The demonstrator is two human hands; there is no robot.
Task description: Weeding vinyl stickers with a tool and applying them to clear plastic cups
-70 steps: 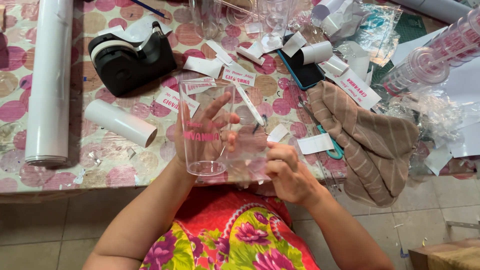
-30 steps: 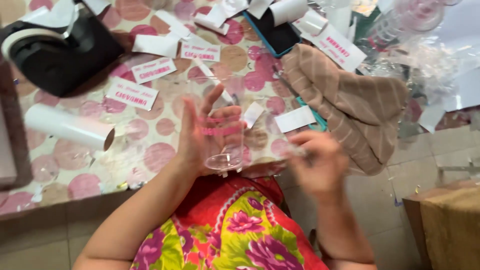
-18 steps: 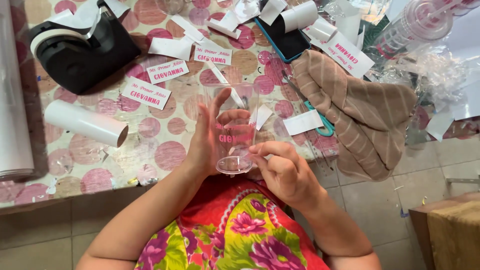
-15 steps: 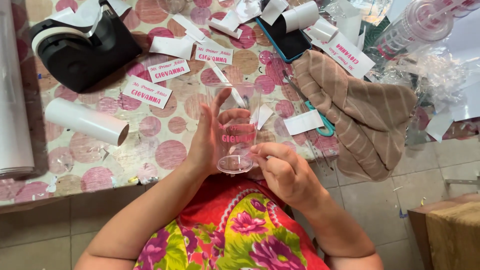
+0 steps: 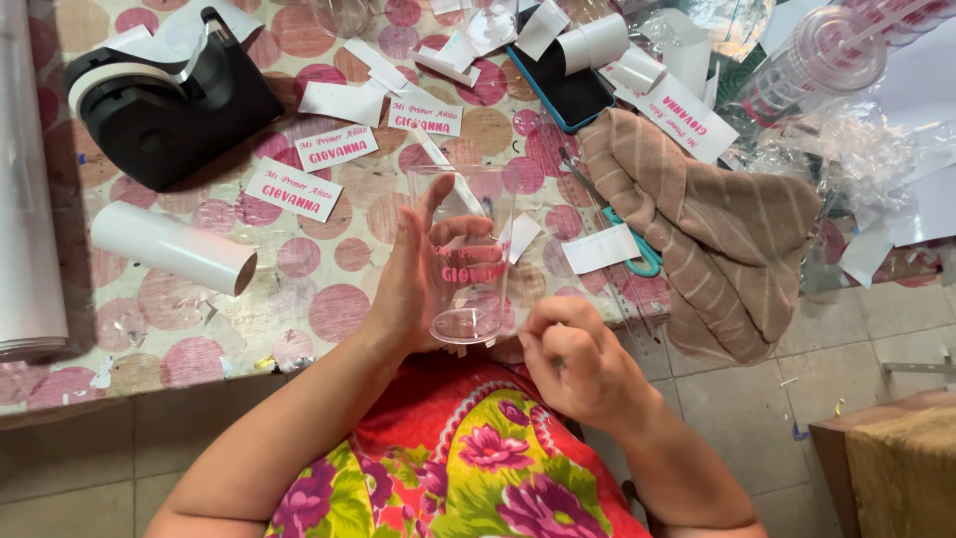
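Right hand (image 5: 583,364) now off the seemingly empty cup (image 5: 468,254), fingers curled; left hand (image 5: 423,274) gripping it.

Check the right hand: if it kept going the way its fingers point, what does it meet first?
Likely the clear plastic cup held in the left hand: the right hand points left toward its base. Depth is unclear.

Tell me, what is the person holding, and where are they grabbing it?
The left hand holds a clear plastic cup with pink lettering, gripped around its side. The right hand is curled beside the cup's bottom; whether it pinches anything cannot be told.
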